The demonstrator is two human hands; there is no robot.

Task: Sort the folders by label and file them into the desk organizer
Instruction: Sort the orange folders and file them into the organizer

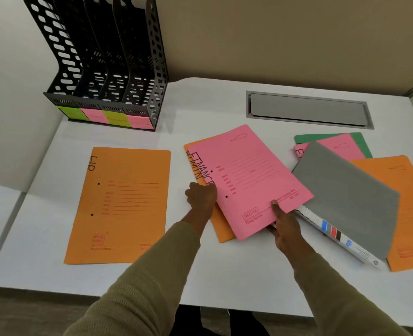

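A pink FINANCE folder (249, 180) is pinched at its near edge by the right hand (285, 226), thumb on top, while its spine edge is gripped by the curled left hand (201, 196), over an orange folder (221, 226) mid-desk. The thin card is best lifted level and matched to the sticky-note labels (106, 116) before being slid into the perforated black plastic organizer (98, 57), which stands well apart at the back left. An orange HR folder (120, 204) lies flat nearby.
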